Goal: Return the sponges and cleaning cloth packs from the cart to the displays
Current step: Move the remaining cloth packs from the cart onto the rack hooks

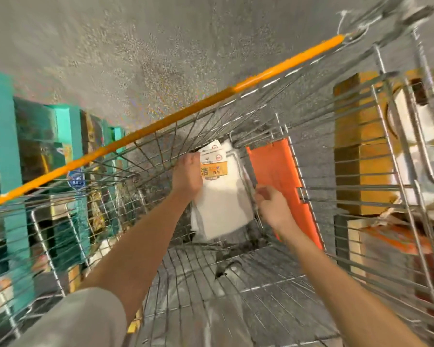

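Both my arms reach down into a wire shopping cart (236, 294). A white cleaning cloth pack (223, 204) with an orange label lies at the far end of the cart's basket. My left hand (188, 177) grips the pack's upper left edge, near the label. My right hand (273, 205) is at the pack's right edge with its fingers curled; whether it holds the pack is unclear. More white packs appear stacked beneath the top one. No sponges are visible.
An orange plastic flap (283, 186) stands at the cart's far end, right of the pack. The cart's orange rim bar (161, 126) runs diagonally above. Teal shelving (8, 151) with goods lies to the left, cardboard boxes (356, 151) to the right. Speckled grey floor surrounds the cart.
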Available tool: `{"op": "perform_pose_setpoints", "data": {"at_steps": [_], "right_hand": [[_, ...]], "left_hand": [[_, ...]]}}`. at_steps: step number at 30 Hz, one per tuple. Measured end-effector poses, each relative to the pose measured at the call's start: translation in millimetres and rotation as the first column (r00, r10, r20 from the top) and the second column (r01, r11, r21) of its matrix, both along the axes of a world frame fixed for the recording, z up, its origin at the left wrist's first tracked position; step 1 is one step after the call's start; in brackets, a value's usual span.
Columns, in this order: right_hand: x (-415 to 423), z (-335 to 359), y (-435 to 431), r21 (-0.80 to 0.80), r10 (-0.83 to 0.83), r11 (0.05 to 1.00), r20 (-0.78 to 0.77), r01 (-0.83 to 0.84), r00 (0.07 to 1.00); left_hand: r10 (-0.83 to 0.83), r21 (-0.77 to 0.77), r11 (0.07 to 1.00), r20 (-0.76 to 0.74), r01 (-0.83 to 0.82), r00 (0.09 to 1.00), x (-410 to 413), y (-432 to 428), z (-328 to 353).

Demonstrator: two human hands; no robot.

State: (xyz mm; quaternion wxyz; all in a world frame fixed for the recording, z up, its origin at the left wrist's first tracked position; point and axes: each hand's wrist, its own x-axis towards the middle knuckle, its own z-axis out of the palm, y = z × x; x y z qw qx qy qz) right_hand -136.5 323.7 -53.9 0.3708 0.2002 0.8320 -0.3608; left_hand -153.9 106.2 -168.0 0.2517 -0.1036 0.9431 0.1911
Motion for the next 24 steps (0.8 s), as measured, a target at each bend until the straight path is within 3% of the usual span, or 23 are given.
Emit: {"op": "perform_pose_setpoints", "data": {"at_steps": [3,6,9,13,17,22,24], "right_hand": [[-3.4,-1.3,-5.6,-0.005,0.015,1.000,0.007,-0.014,1.000],[-10.1,-5.0,-15.9,-0.016,0.061,0.998,0.031,-0.060,0.998],[-20.5,-10.6,-29.4,-0.022,0.122,0.992,0.021,-0.122,0.992],[-43.0,-22.2,-50.1,0.001,0.197,0.980,-0.005,-0.197,0.980],[-61.1,-45.6,-75.4,0.045,0.320,0.947,-0.070,-0.318,0.945],[-81.8,-97.9,-90.2,0.156,0.542,0.835,-0.073,-0.528,0.837],[-87.2,-126.6,-89.8,0.242,0.651,0.745,-0.061,-0.622,0.757]], "left_hand": [[0.223,0.195,0.955,0.021,-0.223,0.975,4.7,-4.8,5.3],[0.449,0.386,0.772,0.230,-0.504,0.863,11.3,-19.6,19.5],[0.509,0.467,0.653,0.313,-0.597,0.802,26.1,-43.1,31.4],[0.602,0.481,0.519,0.382,-0.707,0.702,46.6,-81.0,36.0],[0.643,0.491,0.458,0.393,-0.741,0.658,67.7,-108.4,33.8],[0.738,0.463,0.297,0.443,-0.835,0.508,74.2,-113.6,37.7],[0.730,0.466,0.267,0.474,-0.844,0.492,77.9,-117.5,37.2]]}}
